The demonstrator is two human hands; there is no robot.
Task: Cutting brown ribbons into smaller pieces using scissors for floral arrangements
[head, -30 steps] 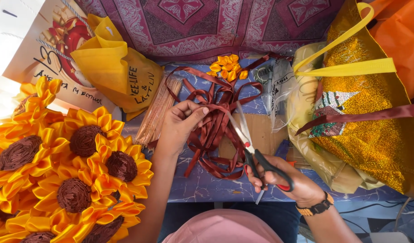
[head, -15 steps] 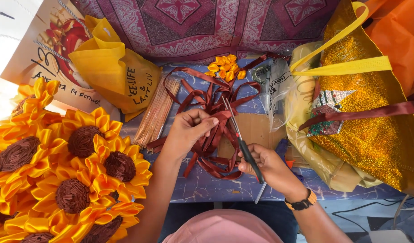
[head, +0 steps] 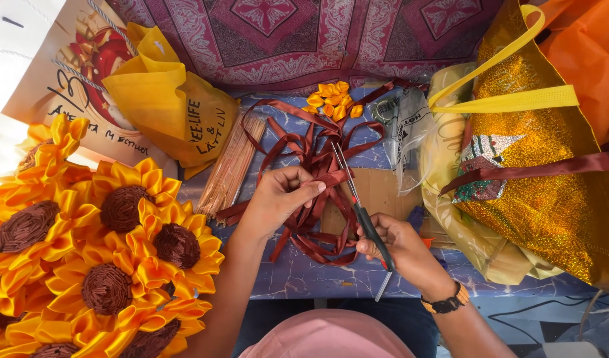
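Observation:
My left hand (head: 281, 199) pinches a strip of dark maroon ribbon (head: 311, 156) that trails from a loose tangle on the blue marbled table (head: 298, 275). My right hand (head: 400, 248) grips black-handled scissors (head: 359, 199), blades pointing up and away, their tips right at the ribbon held by the left fingers. A brown cardboard piece (head: 377, 192) lies under the scissors.
Several yellow ribbon sunflowers (head: 112, 252) with brown centres fill the left. A bundle of thin wooden sticks (head: 231, 166), a yellow bag (head: 168, 99), small yellow petals (head: 334, 99), a clear plastic bag (head: 407, 132) and a gold glitter bag (head: 536, 166) ring the table.
My right hand has swung the scissors up and left, from pointing down near the table edge to meeting the ribbon. My left hand has shifted slightly lower with the ribbon.

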